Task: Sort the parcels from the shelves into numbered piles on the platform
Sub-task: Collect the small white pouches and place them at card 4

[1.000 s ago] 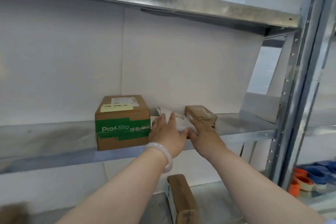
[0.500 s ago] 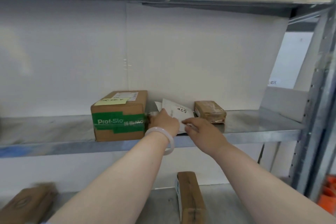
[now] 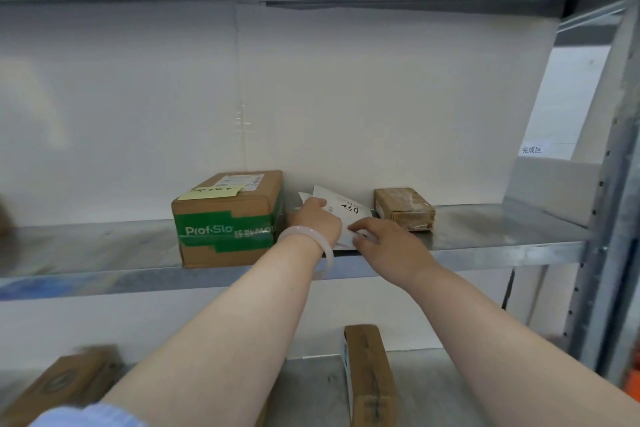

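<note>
Left hand [image 3: 316, 222] and right hand [image 3: 389, 248] in a grip on the flat white parcel [image 3: 348, 211] on the shelf [image 3: 491, 236].

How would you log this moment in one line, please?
phase: pickup | left hand: holds white envelope | right hand: pinches its edge | place: middle shelf

The shelf [image 3: 485, 239] is galvanised metal, mottled grey with a dull sheen; the back panel [image 3: 381, 97] is matt white board; the cardboard box [image 3: 228, 253] is matt brown, banded with glossy green tape [image 3: 225, 230]; the white envelope [image 3: 349, 210] looks like smooth, creased paper; the small parcel [image 3: 403, 208] is wrapped in shiny, wrinkled clear tape; the bangle [image 3: 304, 229] is smooth, milky and translucent.
</note>
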Tool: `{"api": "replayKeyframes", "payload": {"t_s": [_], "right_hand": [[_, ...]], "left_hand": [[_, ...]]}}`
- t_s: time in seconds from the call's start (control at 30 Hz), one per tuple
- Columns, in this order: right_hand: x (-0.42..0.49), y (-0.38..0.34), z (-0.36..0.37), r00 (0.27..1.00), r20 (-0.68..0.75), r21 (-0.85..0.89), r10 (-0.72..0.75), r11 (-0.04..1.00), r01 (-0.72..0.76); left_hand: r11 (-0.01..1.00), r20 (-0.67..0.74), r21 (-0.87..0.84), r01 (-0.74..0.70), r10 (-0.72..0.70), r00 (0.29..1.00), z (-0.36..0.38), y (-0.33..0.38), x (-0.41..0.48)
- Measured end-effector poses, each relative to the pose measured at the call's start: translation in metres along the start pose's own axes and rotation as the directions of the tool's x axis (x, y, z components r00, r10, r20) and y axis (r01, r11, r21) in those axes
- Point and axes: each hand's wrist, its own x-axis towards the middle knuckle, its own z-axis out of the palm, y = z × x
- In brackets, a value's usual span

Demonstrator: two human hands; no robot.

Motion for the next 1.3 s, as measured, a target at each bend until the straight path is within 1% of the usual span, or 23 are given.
{"api": "replayKeyframes", "payload": {"t_s": [0.13, 0.23, 0.3, 0.37, 0.43, 0.5, 0.57, 0.63, 0.7, 0.8, 0.87, 0.93, 1.0, 1.1, 1.23, 1.3], "right_hand": [[-0.002, 0.000, 0.001, 1.000, -0.011, -0.002, 0.005, 1.000, -0.005], [-0.002, -0.001, 0.003, 1.000, -0.025, -0.010, -0.001, 1.000, 0.000], [-0.002, -0.001, 0.004, 1.000, -0.028, -0.007, -0.005, 1.000, 0.004], [-0.002, 0.001, 0.006, 0.999, -0.046, 0.022, -0.010, 1.000, 0.011], [-0.004, 0.004, 0.008, 0.995, -0.100, 0.086, -0.028, 0.996, 0.037], [-0.005, 0.005, 0.009, 0.982, -0.186, 0.193, -0.026, 0.979, 0.062], [-0.005, 0.005, 0.006, 0.961, -0.276, 0.300, 0.025, 0.952, 0.062], [-0.006, 0.003, 0.002, 0.936, -0.348, 0.372, 0.061, 0.925, 0.078], [-0.009, -0.003, -0.006, 0.929, -0.367, 0.463, 0.056, 0.877, 0.130], [-0.018, -0.022, -0.021, 0.955, -0.297, 0.678, 0.029, 0.711, 0.189], [-0.023, -0.039, -0.028, 0.943, -0.333, 0.718, 0.006, 0.650, 0.249], [-0.027, -0.060, -0.030, 0.920, -0.392, 0.730, -0.023, 0.600, 0.326], [-0.031, -0.084, -0.025, 0.908, -0.412, 0.750, -0.073, 0.539, 0.383], [-0.036, -0.123, -0.008, 0.906, -0.396, 0.763, -0.145, 0.496, 0.413], [-0.044, -0.179, 0.036, 0.919, -0.329, 0.791, -0.216, 0.469, 0.393], [-0.052, -0.209, 0.062, 0.912, -0.297, 0.773, -0.282, 0.490, 0.403]], "left_hand": [[0.993, -0.011, -0.114, 0.009, -0.010, 1.000, -0.003, -0.006, 0.005], [0.995, 0.023, -0.096, -0.035, 0.038, 0.999, -0.004, -0.009, 0.005], [0.994, 0.012, -0.072, -0.085, 0.086, 0.996, -0.006, -0.011, 0.004], [0.987, -0.008, -0.114, -0.115, 0.114, 0.993, -0.006, -0.013, 0.002], [0.968, -0.046, -0.203, -0.148, 0.142, 0.989, -0.007, -0.015, -0.001], [0.944, -0.106, -0.252, -0.214, 0.192, 0.976, -0.007, -0.017, -0.005], [0.916, -0.150, -0.290, -0.278, 0.244, 0.958, -0.008, -0.019, -0.008], [0.881, -0.161, -0.351, -0.317, 0.276, 0.947, -0.012, -0.019, -0.013], [0.842, -0.175, -0.398, -0.365, 0.321, 0.931, -0.020, -0.019, -0.019], [0.781, -0.203, -0.453, -0.430, 0.379, 0.903, -0.040, -0.014, -0.032], [0.736, -0.227, -0.495, -0.461, 0.402, 0.887, -0.056, -0.010, -0.046], [0.706, -0.264, -0.497, -0.505, 0.432, 0.863, -0.075, -0.010, -0.058], [0.710, -0.318, -0.464, -0.530, 0.424, 0.848, -0.097, -0.016, -0.066], [0.740, -0.361, -0.449, -0.501, 0.363, 0.859, -0.134, -0.038, -0.072], [0.756, -0.450, -0.422, -0.501, 0.305, 0.840, -0.187, -0.085, -0.093], [0.755, -0.483, -0.435, -0.491, 0.265, 0.835, -0.216, -0.114, -0.109]]}}
